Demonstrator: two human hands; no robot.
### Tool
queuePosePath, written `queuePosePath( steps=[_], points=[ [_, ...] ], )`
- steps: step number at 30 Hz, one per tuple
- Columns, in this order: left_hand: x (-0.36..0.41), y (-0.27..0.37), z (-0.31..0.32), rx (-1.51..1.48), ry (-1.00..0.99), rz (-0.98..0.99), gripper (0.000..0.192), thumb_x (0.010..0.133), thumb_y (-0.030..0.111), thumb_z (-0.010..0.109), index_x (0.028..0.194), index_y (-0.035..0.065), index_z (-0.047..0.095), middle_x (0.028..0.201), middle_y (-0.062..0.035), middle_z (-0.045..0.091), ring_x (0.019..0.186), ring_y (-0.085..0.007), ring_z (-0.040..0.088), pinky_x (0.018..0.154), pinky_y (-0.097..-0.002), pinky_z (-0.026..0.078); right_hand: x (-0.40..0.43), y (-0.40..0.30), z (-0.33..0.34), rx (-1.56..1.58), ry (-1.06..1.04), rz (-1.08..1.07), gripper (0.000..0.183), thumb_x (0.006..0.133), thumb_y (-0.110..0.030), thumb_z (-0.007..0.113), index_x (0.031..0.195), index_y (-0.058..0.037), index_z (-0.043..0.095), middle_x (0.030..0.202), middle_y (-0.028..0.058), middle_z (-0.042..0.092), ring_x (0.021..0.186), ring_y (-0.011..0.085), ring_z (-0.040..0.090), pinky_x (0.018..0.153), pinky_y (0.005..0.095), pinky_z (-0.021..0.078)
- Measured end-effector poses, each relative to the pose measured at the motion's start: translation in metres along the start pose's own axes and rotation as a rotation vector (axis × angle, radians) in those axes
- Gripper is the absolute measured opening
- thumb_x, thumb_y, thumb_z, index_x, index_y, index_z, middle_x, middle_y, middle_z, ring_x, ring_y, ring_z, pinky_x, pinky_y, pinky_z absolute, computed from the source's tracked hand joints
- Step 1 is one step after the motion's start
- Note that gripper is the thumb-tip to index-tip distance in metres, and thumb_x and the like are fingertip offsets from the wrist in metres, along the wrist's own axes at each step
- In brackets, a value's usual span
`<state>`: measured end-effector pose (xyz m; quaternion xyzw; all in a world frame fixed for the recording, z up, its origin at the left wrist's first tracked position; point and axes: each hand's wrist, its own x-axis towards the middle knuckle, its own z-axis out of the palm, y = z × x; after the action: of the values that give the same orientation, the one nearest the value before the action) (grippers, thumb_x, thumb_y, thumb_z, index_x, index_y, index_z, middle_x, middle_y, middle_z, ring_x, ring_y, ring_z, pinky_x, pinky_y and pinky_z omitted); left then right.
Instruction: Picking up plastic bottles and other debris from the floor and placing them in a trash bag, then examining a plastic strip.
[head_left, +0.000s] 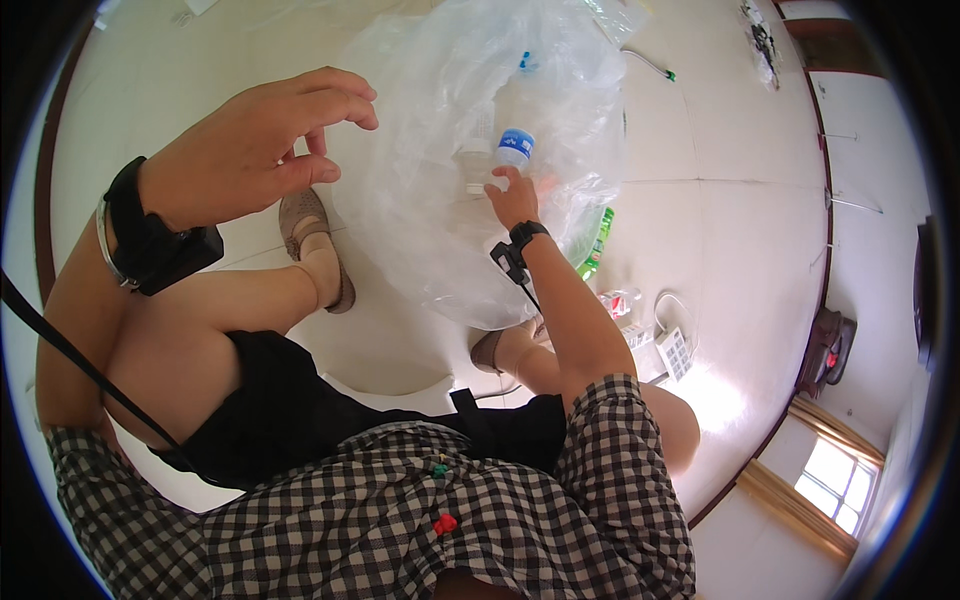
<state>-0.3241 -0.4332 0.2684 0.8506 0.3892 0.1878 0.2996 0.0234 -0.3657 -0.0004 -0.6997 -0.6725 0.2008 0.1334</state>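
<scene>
A large clear plastic bag (397, 195) lies spread on the floor in front of me, with plastic bottles in it. My right hand (514, 196) reaches over the bag, its fingertips at the lower end of a clear bottle with a blue label (515, 142); whether they touch it I cannot tell. Just left of that bottle lies another clear plastic bottle (475, 166) with a pale cap. My left hand (247, 146) hovers left of the bag, fingers apart and curved, holding nothing. Both wrists wear black straps with small devices.
A green-labelled bottle (598, 244) lies at the bag's right edge, and a clear bottle with a red label (621, 302) is below it. A white power strip (674, 354) with a cable is on the floor at right. My feet flank the bag's near side.
</scene>
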Motion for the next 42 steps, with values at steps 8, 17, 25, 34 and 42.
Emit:
queuePosePath(
  steps=[8,17,25,34,42],
  points=[
    [0.0,-0.007,-0.002,-0.084,-0.042,-0.064,0.035,0.077,-0.006,0.06,0.11,0.0041,0.055,0.126,-0.0079,0.047,0.076,-0.0161,0.055,0.063,-0.0261,0.049,0.003,-0.076,-0.083,0.008,0.088,-0.135,0.023,0.08,-0.024,0.064,0.096,-0.0145,0.052,0.088,0.0155,0.062,0.089,0.035,0.059,0.076,0.0437,0.045],
    [-0.009,-0.005,0.005,-0.075,-0.135,-0.134,0.035,0.078,-0.006,0.059,0.11,0.0035,0.053,0.127,-0.009,0.046,0.079,-0.0172,0.059,0.065,-0.0269,0.05,-0.015,-0.057,-0.234,-0.03,0.031,-0.299,0.018,0.075,-0.015,0.066,0.088,-0.0081,0.055,0.081,0.0103,0.062,0.072,0.024,0.059,0.068,0.0344,0.0479],
    [-0.007,-0.03,0.035,-0.035,-0.053,-0.102,0.041,0.075,-0.005,0.057,0.114,0.0062,0.053,0.13,-0.0078,0.046,0.075,-0.014,0.054,0.062,-0.0245,0.046,-0.014,0.153,-0.247,-0.058,0.248,0.108,0.018,0.074,-0.016,0.068,0.088,-0.0095,0.059,0.08,0.0098,0.064,0.076,0.0251,0.061,0.07,0.0353,0.048],
    [-0.006,-0.032,0.049,-0.048,-0.096,-0.169,0.043,0.074,-0.002,0.057,0.116,0.0055,0.052,0.13,-0.0071,0.046,0.075,-0.0131,0.053,0.06,-0.0237,0.044,-0.066,0.193,-0.186,-0.342,-0.08,0.1,0.027,0.069,-0.015,0.067,0.094,-0.0074,0.06,0.084,0.0211,0.065,0.084,0.0361,0.063,0.079,0.0405,0.0495],
    [-0.014,-0.035,0.05,-0.048,-0.075,-0.144,0.043,0.075,-0.005,0.055,0.116,0.006,0.052,0.13,-0.0066,0.046,0.073,-0.0116,0.053,0.058,-0.0226,0.044,-0.074,0.179,-0.17,-0.469,-0.318,0.163,0.036,0.073,-0.018,0.066,0.107,-0.0083,0.06,0.102,0.0254,0.057,0.094,0.0371,0.06,0.087,0.0399,0.0482]
  ],
)
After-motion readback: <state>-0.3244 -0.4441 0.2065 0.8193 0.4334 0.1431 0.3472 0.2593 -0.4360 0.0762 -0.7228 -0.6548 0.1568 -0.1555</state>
